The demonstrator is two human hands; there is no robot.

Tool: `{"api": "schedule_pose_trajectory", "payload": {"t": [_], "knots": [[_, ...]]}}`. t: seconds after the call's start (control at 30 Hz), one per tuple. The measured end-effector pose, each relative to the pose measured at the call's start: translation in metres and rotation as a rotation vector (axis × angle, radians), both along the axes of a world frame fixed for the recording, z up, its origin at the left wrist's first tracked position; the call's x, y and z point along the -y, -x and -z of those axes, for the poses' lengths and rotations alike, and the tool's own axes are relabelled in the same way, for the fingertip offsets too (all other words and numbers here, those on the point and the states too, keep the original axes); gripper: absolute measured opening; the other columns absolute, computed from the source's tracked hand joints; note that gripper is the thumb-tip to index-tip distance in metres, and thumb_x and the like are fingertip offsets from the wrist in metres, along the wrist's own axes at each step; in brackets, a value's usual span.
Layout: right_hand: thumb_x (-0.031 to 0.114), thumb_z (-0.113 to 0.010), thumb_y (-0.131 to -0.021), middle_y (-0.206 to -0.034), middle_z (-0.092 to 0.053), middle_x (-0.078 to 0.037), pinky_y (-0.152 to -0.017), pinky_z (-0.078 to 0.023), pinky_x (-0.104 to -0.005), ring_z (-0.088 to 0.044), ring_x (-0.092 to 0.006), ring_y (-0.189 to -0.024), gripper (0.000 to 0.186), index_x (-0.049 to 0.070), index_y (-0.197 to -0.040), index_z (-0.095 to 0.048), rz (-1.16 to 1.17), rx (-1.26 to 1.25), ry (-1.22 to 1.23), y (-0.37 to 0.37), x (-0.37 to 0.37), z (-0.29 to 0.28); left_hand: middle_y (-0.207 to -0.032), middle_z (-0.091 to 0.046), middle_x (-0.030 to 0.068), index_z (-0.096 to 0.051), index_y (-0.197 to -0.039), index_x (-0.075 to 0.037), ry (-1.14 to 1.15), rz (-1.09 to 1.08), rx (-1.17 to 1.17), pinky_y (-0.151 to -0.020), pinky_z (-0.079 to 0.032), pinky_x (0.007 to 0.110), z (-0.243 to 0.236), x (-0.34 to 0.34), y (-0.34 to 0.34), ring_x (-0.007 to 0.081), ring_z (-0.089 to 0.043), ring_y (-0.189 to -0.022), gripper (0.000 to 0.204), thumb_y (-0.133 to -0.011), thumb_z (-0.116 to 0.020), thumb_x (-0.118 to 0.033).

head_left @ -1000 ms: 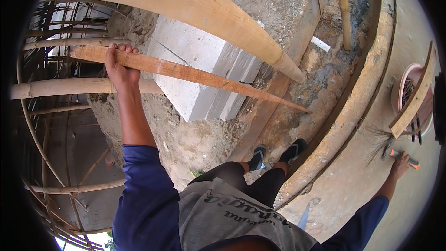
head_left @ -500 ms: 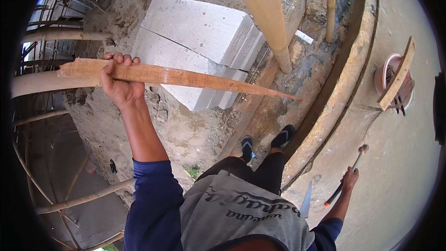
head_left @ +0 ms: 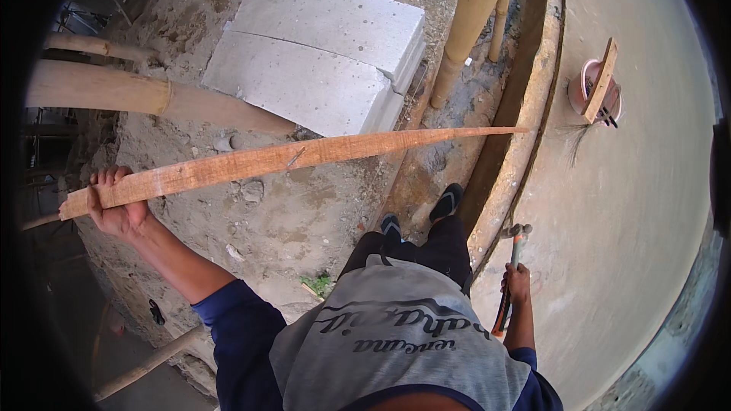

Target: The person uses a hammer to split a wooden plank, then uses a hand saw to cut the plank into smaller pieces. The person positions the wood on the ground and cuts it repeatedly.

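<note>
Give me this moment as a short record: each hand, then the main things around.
left hand: grips a wooden strip near one end
right hand: holds a hammer by its handle, head away from the body
blocks: pale, stacked, just beyond the strip
bucket: pink, on the right, a short board across its top

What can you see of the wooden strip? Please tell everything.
The wooden strip is long, reddish-brown and rough-looking, with a nail-like piece on its face. The left hand grips it near its left end. It crosses the view, tapering toward the right; whether that tip touches the ledge is unclear.
</note>
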State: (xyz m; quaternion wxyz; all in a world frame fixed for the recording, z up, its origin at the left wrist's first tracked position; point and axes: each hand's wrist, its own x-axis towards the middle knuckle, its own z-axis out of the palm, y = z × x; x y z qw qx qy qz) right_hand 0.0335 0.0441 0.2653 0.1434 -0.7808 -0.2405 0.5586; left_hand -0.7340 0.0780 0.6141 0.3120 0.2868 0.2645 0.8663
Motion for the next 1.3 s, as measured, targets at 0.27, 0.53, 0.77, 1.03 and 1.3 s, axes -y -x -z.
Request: {"api": "schedule_pose_trajectory", "payload": {"t": [0.27, 0.53, 0.77, 1.03, 1.3], "knots": [[0.025, -0.060, -0.091, -0.063, -0.053, -0.006, -0.036, -0.045, -0.0337, -0.053, -0.0177, -0.044, 0.024, 0.003, -0.091, -0.052, -0.217, 0.031, 0.083, 0.038, 0.034, -0.039, -0.083, -0.048, 0.0083, -0.050, -0.094, -0.005, 0.025, -0.126, 0.387, -0.070, -0.046, 0.036, 0.130, -0.013, -0.018, 0.0209, -0.051, -0.077, 0.018, -0.082, -0.061, -0.011], [0.016, -0.057, -0.087, -0.066, -0.054, -0.008, -0.038, -0.046, -0.0341, -0.055, -0.0180, -0.047, 0.023, -0.004, -0.099, -0.056, -0.334, 0.088, 0.259, 0.048, 0.050, -0.046, -0.076, -0.049, 0.0017, -0.054, -0.095, -0.017, 0.224, -0.327, 0.732, -0.066, -0.046, 0.038, 0.288, -0.093, -0.094, 0.0186, -0.051, -0.069, 0.017, -0.083, -0.060, -0.028], [0.014, -0.055, -0.085, -0.064, -0.055, -0.006, -0.041, -0.043, -0.0318, -0.055, -0.0171, -0.047, 0.015, 0.000, -0.091, -0.056, -0.539, 0.130, 0.010, 0.096, 0.018, -0.065, -0.082, -0.044, 0.0021, -0.053, -0.112, -0.018, 0.296, -0.339, 0.781, -0.068, -0.045, 0.040, 0.314, -0.122, -0.120, 0.0197, -0.048, -0.073, 0.031, -0.087, -0.061, -0.034], [0.030, -0.058, -0.099, -0.067, -0.055, -0.007, -0.053, -0.046, -0.0303, -0.055, -0.0135, -0.056, 0.028, 0.002, -0.103, -0.055, -0.608, -0.225, -0.254, 0.252, -0.078, -0.122, -0.078, -0.046, 0.0003, -0.050, -0.104, -0.017, 0.300, -0.410, 0.757, -0.065, -0.044, 0.035, 0.304, -0.114, -0.114, 0.0157, -0.048, -0.068, 0.026, -0.094, -0.057, -0.040], [0.029, -0.057, -0.099, -0.067, -0.059, -0.020, -0.059, -0.048, -0.0421, -0.063, -0.0327, -0.060, 0.028, 0.001, -0.095, -0.054, -0.823, -0.055, -0.988, 0.369, -0.114, -0.132, -0.072, -0.044, 0.0008, -0.044, -0.088, -0.015, 0.344, -0.409, 0.768, -0.059, -0.042, 0.035, 0.308, -0.117, -0.103, 0.0170, -0.046, -0.062, 0.031, -0.092, -0.061, -0.041]]}}
